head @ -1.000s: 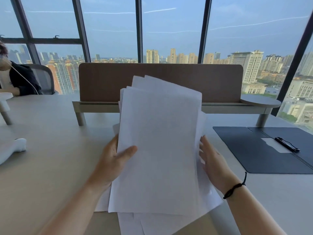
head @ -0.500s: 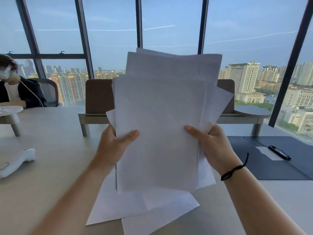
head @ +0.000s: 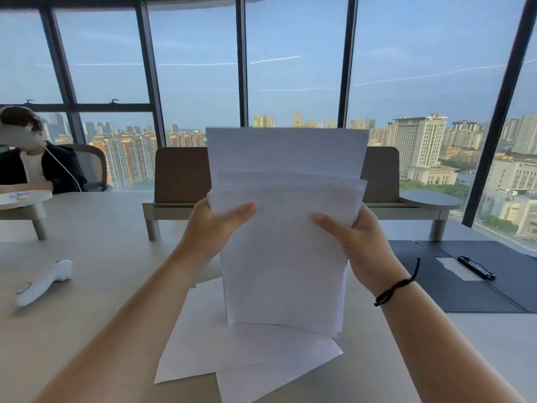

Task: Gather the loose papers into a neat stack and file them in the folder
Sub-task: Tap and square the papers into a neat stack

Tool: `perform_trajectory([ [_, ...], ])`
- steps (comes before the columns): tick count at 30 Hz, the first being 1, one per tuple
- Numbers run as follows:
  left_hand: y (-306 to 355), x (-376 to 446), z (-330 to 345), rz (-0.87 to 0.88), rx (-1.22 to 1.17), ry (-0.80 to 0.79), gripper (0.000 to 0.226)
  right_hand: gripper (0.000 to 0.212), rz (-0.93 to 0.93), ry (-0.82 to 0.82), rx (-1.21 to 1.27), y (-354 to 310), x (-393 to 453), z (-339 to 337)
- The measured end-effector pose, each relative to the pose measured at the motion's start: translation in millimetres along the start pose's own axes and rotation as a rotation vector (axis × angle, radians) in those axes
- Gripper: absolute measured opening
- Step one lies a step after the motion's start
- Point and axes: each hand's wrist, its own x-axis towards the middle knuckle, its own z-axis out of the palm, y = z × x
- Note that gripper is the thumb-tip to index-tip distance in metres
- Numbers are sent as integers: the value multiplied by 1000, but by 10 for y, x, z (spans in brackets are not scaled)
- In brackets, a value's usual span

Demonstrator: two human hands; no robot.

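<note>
- A sheaf of papers (head: 286, 228) stands upright above the middle of the counter (head: 96, 274), with the left hand (head: 215, 228) on its left edge and the right hand (head: 360, 245) on its right edge.
- More sheets (head: 232, 356) lie flat on the counter under the sheaf.
- An open folder (head: 453, 283) lies to the right, with a pen (head: 476, 267) on it.
- A handheld device (head: 43, 282) lies far left.
- A divider (head: 180, 174) stands behind the sheaf.
</note>
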Motion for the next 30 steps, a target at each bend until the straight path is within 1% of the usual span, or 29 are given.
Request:
perform_trajectory([
  [4, -359, -138, 10, -197, -116, -13, 29, 43, 79, 13, -29, 188, -105, -39],
  [6, -491, -229, 57, -219, -135, -33, 36, 42, 130, 40, -56, 300, -156, 5],
  [8, -544, -261, 68, -218, -155, -29, 41, 37, 150, 72, -51, 358, -172, 38],
  [10, -596, -247, 11, -226, -197, -20, 38, 33, 135, 91, -57, 354, -168, 21],
  [12, -657, -261, -8, -222, -210, -51, 34, 28, 145, 93, -63, 386, -183, -21],
  [16, -787, -323, 125, -194, -94, -75, 28, 17, 245, 95, -87, 597, -299, -15],
  [18, -833, -313, 102, -228, -57, -57, 21, 13, 279, 106, -120, 672, -332, -41],
  [19, -855, -308, 69, -250, -24, -55, 15, 16, 286, 114, -155, 698, -327, -72],
  [20, -862, -308, 35, -268, 9, -58, 11, 24, 282, 121, -188, 704, -323, -95],
  [22, -901, -280, -55, -270, 62, 11, 10, 48, 250, 120, -240, 700, -281, -125],
  [23, -908, -273, -106, -264, 49, 86, 11, 51, 239, 122, -251, 691, -253, -124],
  [25, -904, -233, -239, -268, -100, 243, 7, 41, 268, 127, -263, 686, -212, -126],
  [26, -904, -224, -305, -302, -225, 292, 6, 37, 307, 130, -278, 713, -195, -137],
  [27, -928, -228, -396, -350, -337, 305, 7, 36, 371, 131, -313, 759, -191, -155],
  [28, -983, -256, -514, -389, -396, 293, 11, 37, 468, 126, -341, 820, -203, -174],
  [29, -1089, -278, -645, -440, -424, 254, 15, 44, 586, 125, -331, 880, -224, -183],
  [30, -1189, -305, -739, -522, -451, 163, 25, 56, 704, 146, -262, 931, -241, -182],
])
